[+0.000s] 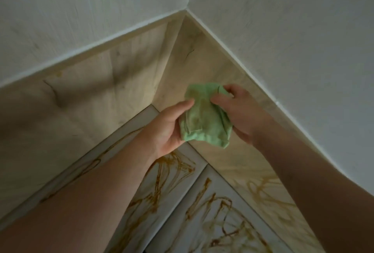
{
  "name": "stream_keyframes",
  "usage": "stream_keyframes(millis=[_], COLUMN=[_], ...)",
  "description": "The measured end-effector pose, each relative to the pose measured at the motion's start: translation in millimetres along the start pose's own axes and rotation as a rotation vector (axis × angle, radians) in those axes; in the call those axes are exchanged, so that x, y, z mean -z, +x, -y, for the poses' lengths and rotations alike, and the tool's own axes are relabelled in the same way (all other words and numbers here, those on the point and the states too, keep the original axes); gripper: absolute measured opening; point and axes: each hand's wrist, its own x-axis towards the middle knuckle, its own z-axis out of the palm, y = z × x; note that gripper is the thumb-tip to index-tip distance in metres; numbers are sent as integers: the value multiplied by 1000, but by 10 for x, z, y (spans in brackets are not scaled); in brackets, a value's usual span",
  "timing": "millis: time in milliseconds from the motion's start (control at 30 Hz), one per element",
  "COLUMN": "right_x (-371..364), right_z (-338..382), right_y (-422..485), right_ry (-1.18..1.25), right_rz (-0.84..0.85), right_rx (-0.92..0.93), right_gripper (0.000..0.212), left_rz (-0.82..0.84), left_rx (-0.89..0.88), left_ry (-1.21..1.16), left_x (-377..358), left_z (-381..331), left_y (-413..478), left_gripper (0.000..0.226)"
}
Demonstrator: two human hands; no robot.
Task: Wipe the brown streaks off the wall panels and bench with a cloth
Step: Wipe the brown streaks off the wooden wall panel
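Cloth (204, 117) sat bunched between both your hands, held up in front of the corner where the two wall panels met. Your left grip (170, 129) cradled it from below, fingers curled under the wad and thumb pressed on its top. Your right grip (240, 113) pinched its upper right edge between thumb and fingertips. Both were clamped on the cloth and on nothing else. The green fabric carried brown smears on the face turned toward you.

What mattered was direction. The heaviest brown streaks (170, 163) lay on the worktop (144, 116), below the cloth and nearer to you, running on under both forearms. A fainter set of loops (267, 196) marked the right wall panel (204, 64) low down, beside your right forearm, so your right grip was the nearer one to it. The left wall panel (85, 111) looked mostly clean, apart from a small brownish spot (58, 73) near its top edge. As far as I could judge, the cloth touched neither panel nor worktop. The next pass probably called for a reach downward and back toward you.

No brand, label or writing could be read anywhere.
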Motion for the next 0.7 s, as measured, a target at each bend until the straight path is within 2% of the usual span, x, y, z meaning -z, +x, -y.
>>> stream_keyframes(millis=[100,200,300,400,500,600,700], right_x=[130,256,388,578,768,922,1010], right_z=[165,386,658,867,916,855,793], right_y=[80,147,217,288,425,541,651], right_ry=[-531,-785,-1046,-1354,-1606,-1781,-1861], right_rz=[-159,-270,-273,-266,-285,-351,-376], right_rx=[217,483,790,1088,1376,1454,1496], right_gripper=[19,11,13,23,23,31,47], left_rz=[-106,-163,-227,-338,-394,-368,-336], left_rx=[-73,-152,-201,-269,-417,-538,-613], left_ry=[-68,-183,-192,-226,-234,-257,-43], left_x=[-70,-66,-2,64,17,-155,-355], left_z=[-22,-165,-277,-268,-243,-272,-344], left_y=[143,218,260,333,408,489,674], left_gripper=[38,39,42,33,31,30,41])
